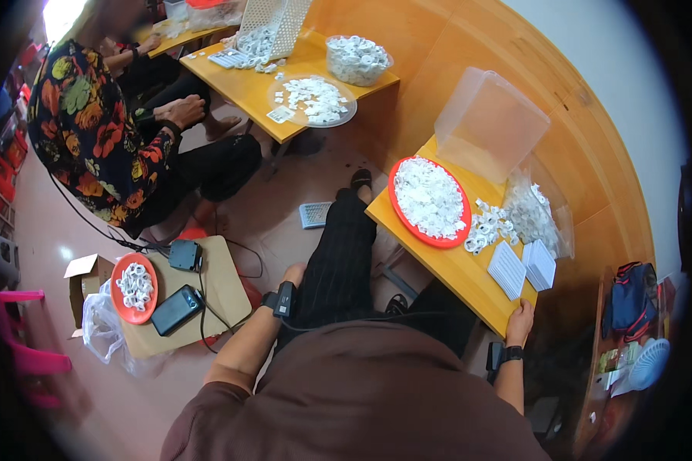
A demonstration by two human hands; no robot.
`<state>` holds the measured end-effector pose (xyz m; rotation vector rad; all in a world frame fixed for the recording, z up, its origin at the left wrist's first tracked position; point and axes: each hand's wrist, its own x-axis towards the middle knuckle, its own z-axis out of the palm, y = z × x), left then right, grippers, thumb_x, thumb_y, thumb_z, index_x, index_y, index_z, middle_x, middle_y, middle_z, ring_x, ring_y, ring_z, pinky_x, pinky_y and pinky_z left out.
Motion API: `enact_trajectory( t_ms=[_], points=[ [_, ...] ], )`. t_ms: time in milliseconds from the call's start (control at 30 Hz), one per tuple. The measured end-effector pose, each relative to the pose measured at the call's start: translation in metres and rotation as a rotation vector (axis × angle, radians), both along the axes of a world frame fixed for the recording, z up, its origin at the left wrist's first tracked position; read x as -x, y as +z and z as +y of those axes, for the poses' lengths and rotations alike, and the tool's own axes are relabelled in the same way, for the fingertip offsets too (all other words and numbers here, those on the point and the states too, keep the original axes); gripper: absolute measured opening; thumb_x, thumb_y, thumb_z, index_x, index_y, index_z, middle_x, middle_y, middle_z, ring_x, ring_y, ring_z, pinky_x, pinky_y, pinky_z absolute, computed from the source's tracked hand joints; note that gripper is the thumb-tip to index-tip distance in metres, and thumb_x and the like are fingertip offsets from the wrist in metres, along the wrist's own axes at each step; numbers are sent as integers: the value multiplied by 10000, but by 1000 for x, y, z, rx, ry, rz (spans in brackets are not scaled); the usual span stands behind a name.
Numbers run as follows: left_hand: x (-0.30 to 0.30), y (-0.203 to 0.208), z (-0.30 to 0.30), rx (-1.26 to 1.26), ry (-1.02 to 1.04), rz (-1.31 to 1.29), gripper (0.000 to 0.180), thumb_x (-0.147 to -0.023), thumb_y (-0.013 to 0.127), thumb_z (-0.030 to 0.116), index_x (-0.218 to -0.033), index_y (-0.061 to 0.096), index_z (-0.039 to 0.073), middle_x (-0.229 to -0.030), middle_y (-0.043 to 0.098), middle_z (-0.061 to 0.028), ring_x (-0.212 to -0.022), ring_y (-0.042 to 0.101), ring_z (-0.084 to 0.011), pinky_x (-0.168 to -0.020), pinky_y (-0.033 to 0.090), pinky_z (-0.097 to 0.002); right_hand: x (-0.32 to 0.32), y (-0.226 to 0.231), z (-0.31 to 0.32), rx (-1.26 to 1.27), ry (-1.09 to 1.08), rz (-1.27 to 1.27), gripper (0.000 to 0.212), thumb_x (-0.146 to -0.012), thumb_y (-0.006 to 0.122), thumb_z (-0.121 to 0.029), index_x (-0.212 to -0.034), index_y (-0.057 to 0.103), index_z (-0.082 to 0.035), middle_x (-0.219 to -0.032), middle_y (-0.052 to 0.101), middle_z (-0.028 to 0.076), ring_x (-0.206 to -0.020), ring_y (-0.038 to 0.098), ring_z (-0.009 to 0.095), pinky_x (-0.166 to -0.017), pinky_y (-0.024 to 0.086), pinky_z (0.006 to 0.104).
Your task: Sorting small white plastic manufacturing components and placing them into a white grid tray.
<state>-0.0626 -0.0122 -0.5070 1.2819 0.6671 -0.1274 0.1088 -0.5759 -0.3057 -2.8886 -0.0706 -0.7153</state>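
My right hand (520, 323) grips the near edge of the yellow table (452, 283) at my right, its fingers curled at the corner. Closest to it are two stacks of white ridged trays, one lying flat (507, 271) and one beside it (539, 266). Small white plastic parts (488, 228) lie loose behind them. A red oval tray (393, 201) heaped with small white pieces stands further along. My left hand (293, 274) rests against my left thigh, holding nothing that I can see; its fingers are mostly hidden.
At left, a brown board (229, 282) carries a red plate of white rings (137, 288), a black power bank (177, 310) and cables. A person in a flowered shirt (92, 131) sits beyond. A clear bin (490, 123) and a bag of parts (532, 211) stand on my table.
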Motion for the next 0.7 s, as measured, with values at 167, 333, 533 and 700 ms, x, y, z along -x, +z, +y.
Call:
enact_trajectory(
  t_ms=[167, 333, 533, 700],
  points=[
    [-5, 34, -7, 165, 158, 221, 380, -884, 416, 221, -1006, 655, -49, -915, 683, -182, -815, 665, -260, -734, 500, -381, 4, 0, -2, -8, -8, -21, 229, -885, 480, -46, -1074, 597, 7, -1101, 609, 193, -1062, 557, 366, -930, 440, 411],
    [-13, -42, 11, 4, 39, 84, 360, -864, 439, 220, -977, 651, -49, -846, 666, -153, -747, 651, -251, -678, 491, -361, 5, 3, 3, -11, 7, -32, 223, -896, 482, -71, -1072, 601, -2, -1096, 614, 191, -1056, 561, 366, -922, 446, 407],
    [-2, 12, 7, 192, 21, 161, 349, -892, 476, 236, -1010, 654, -41, -923, 679, -126, -788, 648, -229, -667, 492, -330, 12, -2, 3, -34, 42, -65, 234, -895, 494, -89, -1080, 601, 5, -1126, 609, 199, -1071, 552, 369, -938, 436, 423],
    [-4, 31, 17, 87, -49, 194, 350, -897, 481, 239, -1016, 652, -41, -930, 679, -126, -794, 649, -230, -672, 494, -330, 17, 4, 12, -99, 46, -87, 238, -885, 511, -106, -1073, 608, 4, -1151, 605, 191, -1093, 542, 360, -960, 426, 429]
  ],
)
